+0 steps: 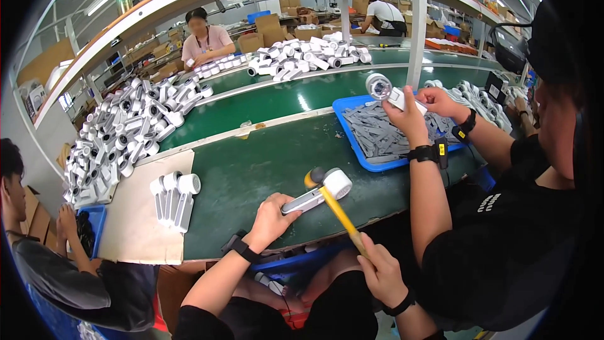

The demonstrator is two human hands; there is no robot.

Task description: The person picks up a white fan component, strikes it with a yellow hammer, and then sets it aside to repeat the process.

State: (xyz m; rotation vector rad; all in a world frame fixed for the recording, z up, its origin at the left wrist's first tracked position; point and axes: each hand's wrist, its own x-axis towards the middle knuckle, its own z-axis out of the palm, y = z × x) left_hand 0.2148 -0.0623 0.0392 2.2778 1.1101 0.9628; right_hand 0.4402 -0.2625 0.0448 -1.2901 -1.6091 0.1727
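My left hand [272, 219] is closed round the grey-and-white handle of a white handheld fan-like device [338, 184] with a round head. The device lies on the green bench, its head pointing away to the right. A hammer [341, 215] with a yellow handle and a black-and-yellow head is gripped in my right hand [382, 277]. Its head is over the device, just beside the round end; whether it touches cannot be made out. Three similar devices [176, 196] lie side by side on a cardboard sheet [135, 233] to the left.
A blue tray [371, 165] of grey strips stands at the right. Beside it a co-worker's hands [412, 113] hold a similar device. Large piles of white devices [126, 132] lie at the far left and beyond the green belt [251, 104]. Another person sits at the left edge.
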